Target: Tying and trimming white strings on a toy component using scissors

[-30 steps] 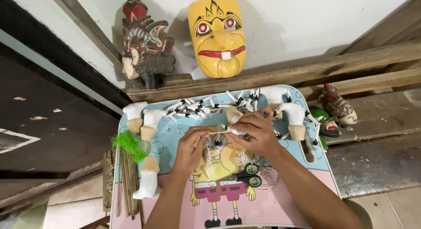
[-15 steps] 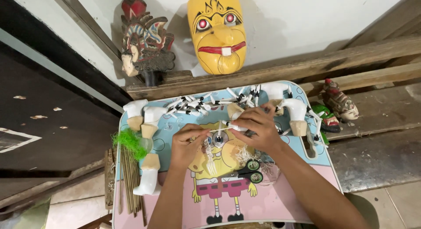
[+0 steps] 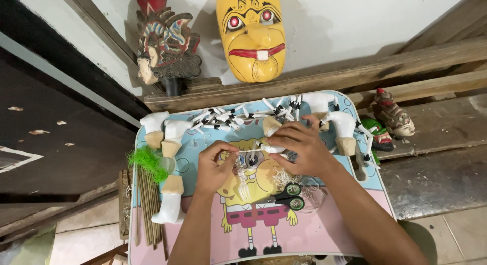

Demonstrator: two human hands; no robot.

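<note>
Both hands meet over the cartoon-printed blue and pink tray surface (image 3: 324,234), just below the yellow carved wooden mask (image 3: 251,34). The right hand (image 3: 299,148) pinches a small white painted stick piece (image 3: 271,148), its long axis lying sideways toward the left hand (image 3: 215,166). That hand's fingertips are closed narrowly on a thin pale thread (image 3: 246,152) running across from the piece.

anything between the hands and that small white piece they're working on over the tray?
Nothing visible. The right hand already grips the small white piece, and the left hand pinches the thin strand running from it. Scissors lie on the cartoon tray below the hands, off to the side.
</note>
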